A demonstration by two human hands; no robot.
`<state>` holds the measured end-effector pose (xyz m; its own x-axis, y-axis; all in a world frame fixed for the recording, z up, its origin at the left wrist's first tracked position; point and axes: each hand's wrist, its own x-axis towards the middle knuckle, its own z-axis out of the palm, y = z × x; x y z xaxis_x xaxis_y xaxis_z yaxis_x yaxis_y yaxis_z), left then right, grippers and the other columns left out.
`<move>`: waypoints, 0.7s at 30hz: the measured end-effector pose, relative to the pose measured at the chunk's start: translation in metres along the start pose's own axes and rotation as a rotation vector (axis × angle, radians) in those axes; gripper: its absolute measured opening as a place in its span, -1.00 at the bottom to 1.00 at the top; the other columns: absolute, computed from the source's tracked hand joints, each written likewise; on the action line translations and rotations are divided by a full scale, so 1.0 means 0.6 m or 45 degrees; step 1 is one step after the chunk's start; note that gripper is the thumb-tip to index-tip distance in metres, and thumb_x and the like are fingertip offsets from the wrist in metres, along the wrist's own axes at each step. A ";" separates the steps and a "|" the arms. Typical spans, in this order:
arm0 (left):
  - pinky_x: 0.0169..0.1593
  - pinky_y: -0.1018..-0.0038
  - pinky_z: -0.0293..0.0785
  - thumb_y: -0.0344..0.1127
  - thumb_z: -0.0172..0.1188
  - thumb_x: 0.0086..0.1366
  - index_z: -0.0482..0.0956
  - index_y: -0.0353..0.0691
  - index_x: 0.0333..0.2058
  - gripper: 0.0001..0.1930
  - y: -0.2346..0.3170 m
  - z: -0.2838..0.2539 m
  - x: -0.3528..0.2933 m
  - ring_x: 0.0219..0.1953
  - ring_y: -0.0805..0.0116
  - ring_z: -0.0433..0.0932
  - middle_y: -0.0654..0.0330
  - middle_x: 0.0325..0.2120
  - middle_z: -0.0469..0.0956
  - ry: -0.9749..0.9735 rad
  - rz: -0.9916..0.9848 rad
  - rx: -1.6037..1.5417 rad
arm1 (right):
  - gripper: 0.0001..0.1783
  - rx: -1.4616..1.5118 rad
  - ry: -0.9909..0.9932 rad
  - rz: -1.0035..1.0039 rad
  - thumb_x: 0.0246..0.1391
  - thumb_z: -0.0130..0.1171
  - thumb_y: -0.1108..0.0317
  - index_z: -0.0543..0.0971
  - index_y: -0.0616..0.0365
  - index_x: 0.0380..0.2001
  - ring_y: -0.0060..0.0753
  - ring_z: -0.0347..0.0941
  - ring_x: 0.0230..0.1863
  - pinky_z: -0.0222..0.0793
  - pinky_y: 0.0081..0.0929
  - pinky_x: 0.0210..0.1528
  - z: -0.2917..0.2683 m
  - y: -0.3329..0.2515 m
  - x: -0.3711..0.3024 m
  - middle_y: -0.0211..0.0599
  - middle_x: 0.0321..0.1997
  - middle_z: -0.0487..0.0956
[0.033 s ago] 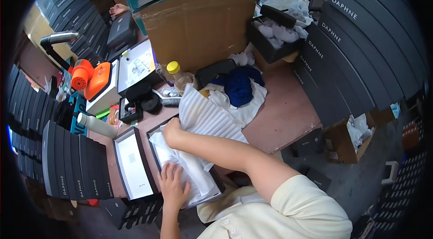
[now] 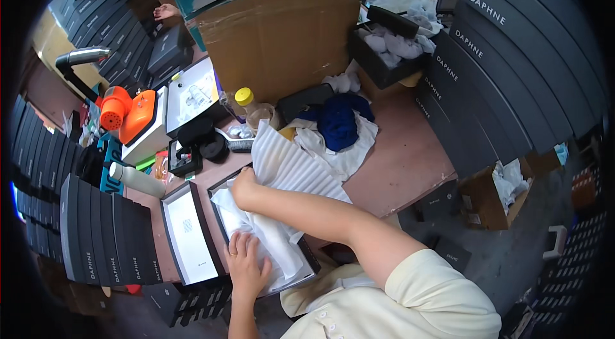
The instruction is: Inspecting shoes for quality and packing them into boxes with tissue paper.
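An open dark shoe box (image 2: 312,263) lies on the table in front of me, lined with white tissue paper (image 2: 282,256). What lies under the paper is hidden. My left hand (image 2: 245,267) rests at the box's near left edge, fingers apart on the paper. Across the box reaches my right arm; my right hand (image 2: 243,189) is bent down at its far end against the paper, its fingers mostly hidden. Beside that hand a ribbed white foam sheet (image 2: 291,163) stands up. The box lid (image 2: 190,233) lies to the left, white inside up.
Stacked dark shoe boxes stand left (image 2: 106,230) and right (image 2: 493,76). A white bottle (image 2: 136,179), a yellow-capped bottle (image 2: 253,108), a blue cloth (image 2: 339,122) and a large carton (image 2: 282,38) are on the table. Another person's hand (image 2: 166,12) shows at far left.
My hands and the box have stayed in place. The other person's hand at the far left has lifted slightly off the dark box.
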<state>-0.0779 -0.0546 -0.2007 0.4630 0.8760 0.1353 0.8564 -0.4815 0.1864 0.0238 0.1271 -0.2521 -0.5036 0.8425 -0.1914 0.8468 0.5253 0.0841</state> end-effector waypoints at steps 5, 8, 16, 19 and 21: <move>0.15 0.08 0.15 -0.42 0.18 -0.16 0.43 -0.32 -0.21 -0.58 -0.012 0.042 -0.004 0.14 -0.11 0.19 -0.02 -0.05 0.31 0.066 -0.033 0.027 | -0.81 0.332 0.497 -0.242 -0.09 0.10 0.32 0.59 0.12 -0.37 -0.19 0.47 -0.14 0.37 -0.31 -0.18 0.005 0.023 -0.031 -0.23 -0.27 0.55; 0.14 0.12 0.18 -0.42 0.19 -0.17 0.45 -0.32 -0.20 -0.56 -0.030 0.051 -0.014 0.13 -0.09 0.21 -0.03 -0.04 0.32 0.108 -0.051 -0.009 | -0.81 0.696 0.959 -0.366 -0.16 0.16 0.33 0.46 0.17 -0.45 -0.10 0.46 -0.23 0.38 -0.26 -0.28 -0.035 0.028 -0.076 -0.19 -0.42 0.48; 0.28 0.22 -0.02 -0.10 0.36 -0.03 0.12 -0.18 0.22 -0.13 -0.003 -0.007 -0.020 0.26 -0.03 0.10 -0.07 0.21 0.11 0.348 -0.224 -1.041 | -0.78 1.396 1.932 -0.329 -0.02 0.10 0.49 0.31 0.21 -0.30 -0.32 0.30 -0.38 0.27 -0.50 -0.31 -0.281 0.076 -0.213 -0.19 -0.28 0.34; 0.30 0.24 -0.02 -0.05 0.27 0.07 0.00 -0.23 0.24 -0.13 0.064 -0.017 0.039 0.25 0.02 0.10 0.04 0.19 0.14 0.789 -0.057 -2.460 | -0.79 1.515 2.116 -0.405 0.03 0.03 0.49 0.28 0.27 -0.26 -0.42 0.26 -0.30 0.24 -0.52 -0.24 -0.298 0.049 -0.241 -0.20 -0.25 0.31; 0.30 0.22 -0.01 -0.06 0.18 0.17 -0.01 -0.19 0.25 -0.22 0.077 -0.027 0.081 0.23 -0.01 0.12 0.06 0.19 0.14 0.746 0.664 -2.986 | -0.81 1.573 1.933 -0.642 -0.03 0.02 0.55 0.29 0.26 -0.31 -0.33 0.26 -0.39 0.26 -0.47 -0.27 -0.277 0.020 -0.270 -0.22 -0.35 0.30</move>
<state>-0.0197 -0.0347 -0.1696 0.0331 0.8339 0.5510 -0.9462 -0.1513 0.2859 0.0868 0.0169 -0.0574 0.1635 0.4204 0.8925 -0.0797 0.9073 -0.4128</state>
